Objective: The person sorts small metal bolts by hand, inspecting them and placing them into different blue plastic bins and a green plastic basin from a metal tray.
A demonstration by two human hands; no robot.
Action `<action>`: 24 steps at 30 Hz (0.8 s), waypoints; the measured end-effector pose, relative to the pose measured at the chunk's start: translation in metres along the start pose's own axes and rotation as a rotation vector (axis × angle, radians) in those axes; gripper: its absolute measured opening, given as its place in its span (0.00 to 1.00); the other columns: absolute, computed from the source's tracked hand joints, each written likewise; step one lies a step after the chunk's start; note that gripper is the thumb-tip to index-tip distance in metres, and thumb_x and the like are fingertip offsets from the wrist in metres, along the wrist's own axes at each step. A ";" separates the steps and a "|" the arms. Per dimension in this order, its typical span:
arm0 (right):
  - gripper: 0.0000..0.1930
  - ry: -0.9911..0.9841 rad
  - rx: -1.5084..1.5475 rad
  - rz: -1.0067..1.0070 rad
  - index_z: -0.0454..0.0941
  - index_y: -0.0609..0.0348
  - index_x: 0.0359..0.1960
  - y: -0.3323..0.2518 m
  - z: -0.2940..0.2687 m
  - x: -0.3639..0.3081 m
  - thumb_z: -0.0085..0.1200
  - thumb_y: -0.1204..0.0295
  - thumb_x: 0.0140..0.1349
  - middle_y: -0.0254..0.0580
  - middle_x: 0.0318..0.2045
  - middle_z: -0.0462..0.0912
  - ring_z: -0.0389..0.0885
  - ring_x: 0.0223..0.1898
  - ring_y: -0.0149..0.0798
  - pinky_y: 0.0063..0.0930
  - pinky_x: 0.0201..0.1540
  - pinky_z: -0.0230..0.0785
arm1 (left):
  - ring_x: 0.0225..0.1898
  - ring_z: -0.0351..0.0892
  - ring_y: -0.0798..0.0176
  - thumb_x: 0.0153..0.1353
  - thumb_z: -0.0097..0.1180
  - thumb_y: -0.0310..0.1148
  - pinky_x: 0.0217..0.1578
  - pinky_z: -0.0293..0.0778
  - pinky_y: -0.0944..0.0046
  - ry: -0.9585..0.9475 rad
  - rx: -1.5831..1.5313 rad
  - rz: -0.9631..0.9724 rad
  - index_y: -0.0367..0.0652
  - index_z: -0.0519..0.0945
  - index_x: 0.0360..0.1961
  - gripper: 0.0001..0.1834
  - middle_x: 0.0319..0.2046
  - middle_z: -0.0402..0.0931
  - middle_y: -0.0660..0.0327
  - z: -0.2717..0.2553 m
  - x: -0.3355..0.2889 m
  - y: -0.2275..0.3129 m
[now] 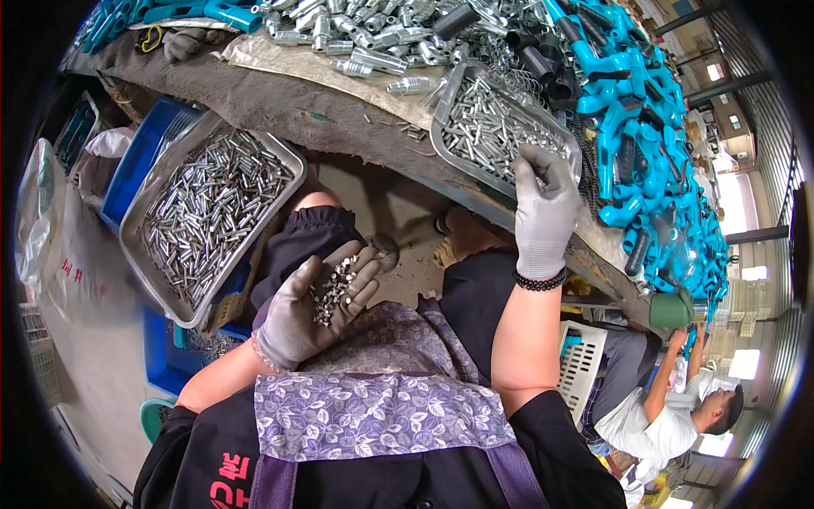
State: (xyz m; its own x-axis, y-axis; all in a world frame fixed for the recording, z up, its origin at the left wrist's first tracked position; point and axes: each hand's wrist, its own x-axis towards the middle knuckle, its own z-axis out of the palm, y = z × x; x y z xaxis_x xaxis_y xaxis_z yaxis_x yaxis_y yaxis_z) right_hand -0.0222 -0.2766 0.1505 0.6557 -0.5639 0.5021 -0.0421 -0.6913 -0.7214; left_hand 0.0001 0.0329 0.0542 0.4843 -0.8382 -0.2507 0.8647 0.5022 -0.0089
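My left hand (pixel 315 307), in a grey work glove, is turned palm up over my lap. A heap of small metal pieces (pixel 332 293), silver and dark, rests in its cupped palm. My right hand (pixel 549 199), gloved too and with a dark bead bracelet at the wrist, is over the near right side of a metal tray (pixel 440 136) on the bench. Its fingers are curled together, and whatever is between them is too small to make out. Many short silver pins (pixel 492 119) fill that tray.
A second metal tray (pixel 127 222) of pins stands at my left beside blue bins (pixel 136 161). Metal fittings (pixel 365 38) and teal tool bodies (pixel 627 110) are piled on the bench (pixel 280 102). At right, a person (pixel 653 416) works near a white crate (pixel 581 365).
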 end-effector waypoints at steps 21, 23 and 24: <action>0.13 -0.546 0.060 -0.239 0.84 0.55 0.43 -0.079 0.047 -0.122 0.67 0.79 0.55 0.42 0.40 0.80 0.78 0.45 0.48 0.41 0.50 0.71 | 0.76 0.60 0.52 0.78 0.42 0.48 0.73 0.61 0.47 -0.181 -0.144 0.033 0.43 0.58 0.77 0.33 0.76 0.58 0.54 0.009 0.002 0.009; 0.13 -0.570 0.047 -0.283 0.84 0.55 0.43 -0.077 0.049 -0.125 0.66 0.79 0.56 0.42 0.41 0.80 0.78 0.45 0.47 0.41 0.51 0.70 | 0.77 0.56 0.54 0.78 0.39 0.52 0.73 0.60 0.47 -0.216 -0.168 -0.013 0.44 0.54 0.78 0.35 0.77 0.55 0.56 0.011 0.002 0.009; 0.13 -0.572 0.046 -0.284 0.84 0.55 0.43 -0.077 0.049 -0.126 0.66 0.79 0.56 0.42 0.41 0.80 0.78 0.45 0.47 0.41 0.51 0.70 | 0.78 0.55 0.55 0.77 0.38 0.54 0.74 0.59 0.48 -0.194 -0.102 -0.006 0.44 0.54 0.78 0.37 0.78 0.54 0.57 0.014 0.002 0.009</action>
State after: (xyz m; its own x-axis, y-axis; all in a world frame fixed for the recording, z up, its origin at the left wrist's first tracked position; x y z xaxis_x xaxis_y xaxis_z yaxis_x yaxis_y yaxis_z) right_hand -0.0648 -0.1300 0.1196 0.9357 -0.0226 0.3520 0.2164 -0.7513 -0.6235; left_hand 0.0108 0.0328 0.0671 0.5045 -0.8614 -0.0591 0.8543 0.5079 -0.1106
